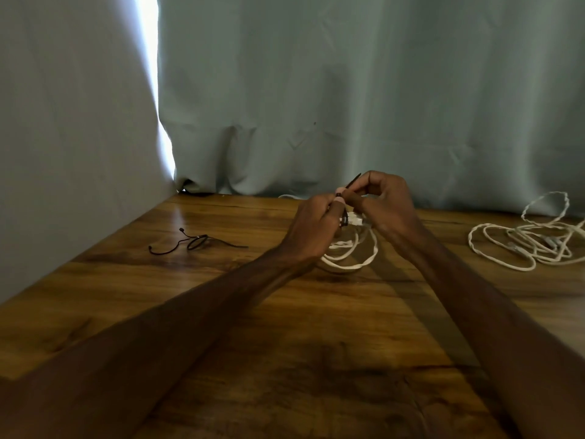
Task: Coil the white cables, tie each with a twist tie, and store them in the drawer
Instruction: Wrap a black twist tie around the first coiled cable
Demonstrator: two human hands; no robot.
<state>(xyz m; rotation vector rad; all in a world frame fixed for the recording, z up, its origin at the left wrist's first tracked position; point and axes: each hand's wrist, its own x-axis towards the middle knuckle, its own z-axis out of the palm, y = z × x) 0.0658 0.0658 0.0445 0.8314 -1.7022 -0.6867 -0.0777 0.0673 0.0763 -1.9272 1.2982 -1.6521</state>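
Pale curtains (348, 90) hang behind a wooden surface (285, 327), where the left hand (311, 231) and right hand (384, 201) meet over a coiled white cable (348, 263), fingers pinched shut on a dark twist tie (353, 181) at the bundle's top. Spare twist ties (196, 243) lie well left; loose white cables (525, 245) sprawl far right.

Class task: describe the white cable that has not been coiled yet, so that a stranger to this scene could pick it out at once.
Start at the wooden table and go to its far right edge, by the curtain. The loose white cable sprawls there untouched in open loops, unlike the coil held between both hands.
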